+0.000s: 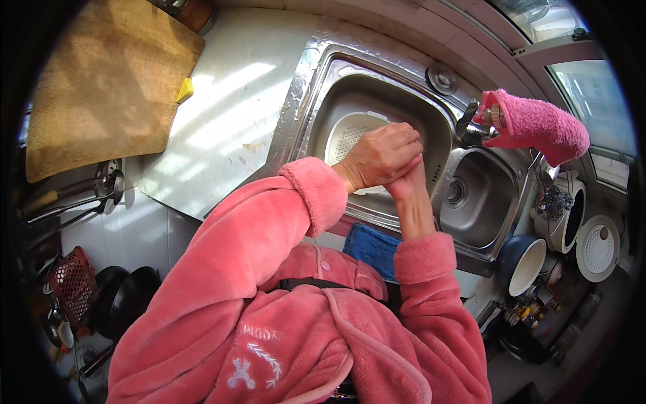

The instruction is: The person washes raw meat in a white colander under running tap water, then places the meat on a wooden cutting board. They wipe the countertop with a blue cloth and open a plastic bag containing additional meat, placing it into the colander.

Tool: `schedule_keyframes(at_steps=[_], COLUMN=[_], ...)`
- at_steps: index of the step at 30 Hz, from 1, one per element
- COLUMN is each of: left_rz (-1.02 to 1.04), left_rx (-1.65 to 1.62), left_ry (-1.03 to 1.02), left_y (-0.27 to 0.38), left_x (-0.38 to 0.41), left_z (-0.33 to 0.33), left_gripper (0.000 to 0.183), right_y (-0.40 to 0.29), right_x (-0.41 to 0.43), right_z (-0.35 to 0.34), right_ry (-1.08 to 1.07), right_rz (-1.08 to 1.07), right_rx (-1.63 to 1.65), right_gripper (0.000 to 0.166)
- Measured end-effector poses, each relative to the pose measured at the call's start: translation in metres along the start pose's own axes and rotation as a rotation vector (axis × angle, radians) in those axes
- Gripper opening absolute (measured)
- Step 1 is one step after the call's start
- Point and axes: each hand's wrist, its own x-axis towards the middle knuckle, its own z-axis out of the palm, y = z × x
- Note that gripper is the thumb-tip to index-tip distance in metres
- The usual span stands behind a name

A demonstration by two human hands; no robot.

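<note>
Above the large basin of the stainless steel sink (429, 116), my two hands are clasped together. My left hand (379, 154) lies on top, its fingers folded over my right hand (406, 183). Most of my right hand's fingers are hidden beneath it, so I cannot tell their pose. Below them in the basin rests a cream plastic colander (348, 134) with small slots, partly covered by my left hand. Both pink fleece cuffs are turned back from the wrists.
A faucet (472, 129) draped with a pink towel (550, 123) rises behind the small basin (477, 202). Left stands a wooden cutting board (111, 86) beside a yellow piece (185, 91). A blue cloth (373, 247) hangs at the sink's front; a blue pot (522, 262) sits right.
</note>
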Motion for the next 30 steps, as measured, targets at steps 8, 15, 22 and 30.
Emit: schedule_keyframes(at_steps=[8,15,22,30], left_rz=[-0.952,-1.615,-1.492,-1.61], left_rx=[-0.741,-1.649,-1.853,-1.675], left_ry=[0.065,0.214,0.199,0.278], left_y=[0.021,-0.009,-0.009,-0.001], left_x=[-0.053,-0.106,-0.073,-0.087], left_z=[-0.003,-0.021,-0.053,-0.076], left_gripper=[0.058,0.047,0.043,0.041], right_y=[0.056,0.088,0.025,0.006], right_x=[-0.037,-0.056,-0.045,0.038], right_z=[0.029,0.049,0.035,-0.124], right_ry=[0.183,0.231,0.278,0.302], right_rz=[-0.148,-0.187,-0.461,-0.588], right_rx=[-0.269,-1.019,-1.302,-2.853], right_gripper=[0.039,0.051,0.05,0.047])
